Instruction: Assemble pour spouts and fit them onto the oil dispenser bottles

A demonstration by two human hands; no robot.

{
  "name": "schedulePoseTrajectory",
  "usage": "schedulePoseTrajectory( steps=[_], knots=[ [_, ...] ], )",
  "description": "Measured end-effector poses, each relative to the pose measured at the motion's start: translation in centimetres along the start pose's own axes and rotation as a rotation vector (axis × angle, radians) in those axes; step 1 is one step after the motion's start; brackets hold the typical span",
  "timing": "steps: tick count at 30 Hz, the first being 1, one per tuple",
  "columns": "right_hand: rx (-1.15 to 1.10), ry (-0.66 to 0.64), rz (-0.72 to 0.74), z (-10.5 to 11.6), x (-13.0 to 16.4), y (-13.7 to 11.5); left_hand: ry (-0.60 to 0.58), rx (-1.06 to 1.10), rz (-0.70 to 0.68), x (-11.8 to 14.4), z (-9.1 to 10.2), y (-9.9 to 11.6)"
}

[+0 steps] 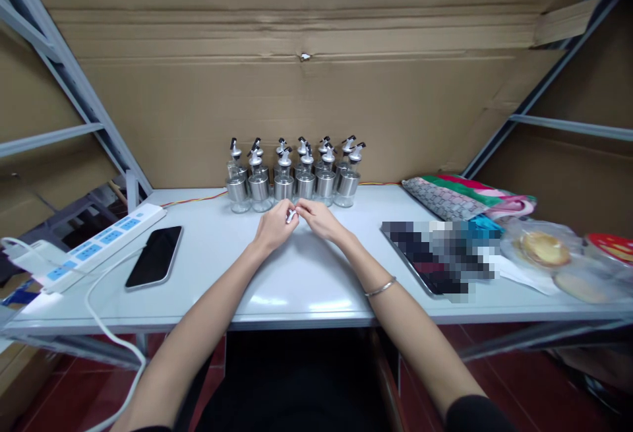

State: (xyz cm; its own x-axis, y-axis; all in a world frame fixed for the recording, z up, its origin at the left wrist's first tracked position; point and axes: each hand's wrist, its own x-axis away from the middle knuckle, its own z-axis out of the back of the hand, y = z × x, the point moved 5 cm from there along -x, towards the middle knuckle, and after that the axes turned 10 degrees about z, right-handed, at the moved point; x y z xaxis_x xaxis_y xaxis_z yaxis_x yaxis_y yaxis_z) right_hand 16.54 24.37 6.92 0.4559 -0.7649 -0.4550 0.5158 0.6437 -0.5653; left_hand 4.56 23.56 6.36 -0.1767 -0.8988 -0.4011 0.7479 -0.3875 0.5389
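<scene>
Holding small white piece [291,217], hands [273,226] [320,221] together, right grip unclear, dispenser bottles [305,185] behind

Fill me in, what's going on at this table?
A person's left hand holds a small whitish piece, partly hidden by the fingers, and the right hand meets it at the fingertips. Just beyond, clear glass bottles with silvery metal sleeves and black-and-silver spouts stand upright in two rows. A flat black-screened phone lies to the left, beside a long white power strip with blue sockets.
</scene>
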Motion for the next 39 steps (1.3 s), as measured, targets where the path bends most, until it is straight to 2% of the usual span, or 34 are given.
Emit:
schedulePoseTrajectory(
  steps=[7, 18, 22, 25, 28, 31, 34, 39],
  knots=[
    [0.017, 0.02, 0.02, 0.0, -0.1, -0.3, 0.078, -0.104, -0.047, 0.4, 0.7, 1.0],
    [0.026, 0.057, -0.014, 0.4, -0.1, -0.1, 0.09, -0.045, -0.08, 0.4, 0.7, 1.3],
    [-0.074, 0.067, -0.095, 0.7, -0.2, 0.7, 0.079, -0.031, -0.147, 0.5, 0.6, 1.5],
    [-0.298, 0.073, -0.191, 1.6, 0.1, 1.4, 0.078, -0.01, -0.231, 0.6, 0.6, 1.7],
    [-0.551, -0.038, -0.209, 2.4, 1.0, 1.4, 0.096, 0.011, -0.325, 0.9, 0.8, 2.1],
    [-0.625, -0.211, -0.262, 2.9, 2.3, 1.8, 0.106, 0.027, -0.36, 1.1, 0.9, 2.5],
    [-0.496, -0.326, -0.31, 2.9, 3.3, 2.9, 0.095, 0.03, -0.356, 1.1, 0.8, 2.6],
    [-0.225, -0.365, -0.347, 2.4, 3.5, 4.2, 0.053, -0.002, -0.342, 1.1, 0.6, 2.4]
  ],
)
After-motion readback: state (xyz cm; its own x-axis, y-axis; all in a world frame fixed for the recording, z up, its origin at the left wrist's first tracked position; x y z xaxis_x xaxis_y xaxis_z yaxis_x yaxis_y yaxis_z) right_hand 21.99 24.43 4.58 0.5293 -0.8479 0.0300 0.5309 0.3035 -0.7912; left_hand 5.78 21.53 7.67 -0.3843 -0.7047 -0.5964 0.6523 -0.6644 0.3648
